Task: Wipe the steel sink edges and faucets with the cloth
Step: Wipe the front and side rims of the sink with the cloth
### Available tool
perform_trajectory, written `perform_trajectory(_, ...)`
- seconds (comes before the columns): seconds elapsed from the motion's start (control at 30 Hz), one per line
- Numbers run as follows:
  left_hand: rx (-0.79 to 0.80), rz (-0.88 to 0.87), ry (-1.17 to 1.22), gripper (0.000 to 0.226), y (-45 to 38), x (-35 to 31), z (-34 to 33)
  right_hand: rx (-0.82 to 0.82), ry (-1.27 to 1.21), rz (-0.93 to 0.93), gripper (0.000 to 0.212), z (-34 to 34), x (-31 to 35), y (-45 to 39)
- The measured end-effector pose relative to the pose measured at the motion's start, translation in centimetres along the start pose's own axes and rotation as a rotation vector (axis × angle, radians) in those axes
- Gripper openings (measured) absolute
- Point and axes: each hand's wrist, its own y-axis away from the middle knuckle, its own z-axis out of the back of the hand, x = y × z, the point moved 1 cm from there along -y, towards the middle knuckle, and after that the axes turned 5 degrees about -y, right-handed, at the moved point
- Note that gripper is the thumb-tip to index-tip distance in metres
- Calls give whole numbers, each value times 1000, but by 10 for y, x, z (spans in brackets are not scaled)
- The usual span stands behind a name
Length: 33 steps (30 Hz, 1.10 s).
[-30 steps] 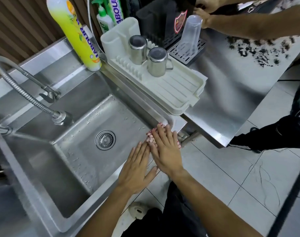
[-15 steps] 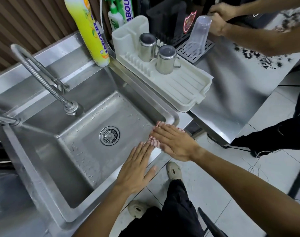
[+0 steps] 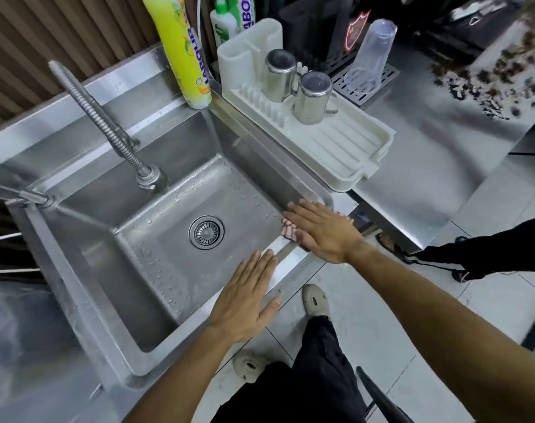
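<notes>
A steel sink (image 3: 77, 285) with a round drain (image 3: 206, 232) fills the middle of the view. A spring-neck faucet (image 3: 104, 126) hangs over the basin, and a second spout (image 3: 31, 197) comes in from the left. My right hand (image 3: 321, 230) lies flat on a pink-and-white cloth (image 3: 287, 229) at the sink's near right corner; the cloth is mostly hidden under the palm. My left hand (image 3: 245, 303) rests flat with fingers together on the sink's front edge, holding nothing.
A white drying rack (image 3: 345, 148) with two steel mugs (image 3: 313, 97) borders the sink's right rim. A yellow detergent bottle (image 3: 184, 50) stands at the back corner. An upturned clear cup (image 3: 370, 54) and dark debris (image 3: 489, 83) lie on the steel counter. Another person's dark-trousered legs (image 3: 489, 248) stand right.
My right hand has turned from pointing forward to lying crosswise on the cloth at the sink's corner. The other person's hands have left the clear cup. My left hand stays on the front edge.
</notes>
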Motion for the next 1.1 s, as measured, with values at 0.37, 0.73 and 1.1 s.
perform_trajectory(0.37,-55,44,32,62,7,4,-4,-74,26,119,56,-28,43,17)
perform_trajectory(0.73,-2,56,55,60,9,5,-2,-209,-68,-58,59,-46,53,33)
perform_trajectory(1.1,-11,63,66,59,10,7,-4,-135,-27,-35,60,-25,41,18)
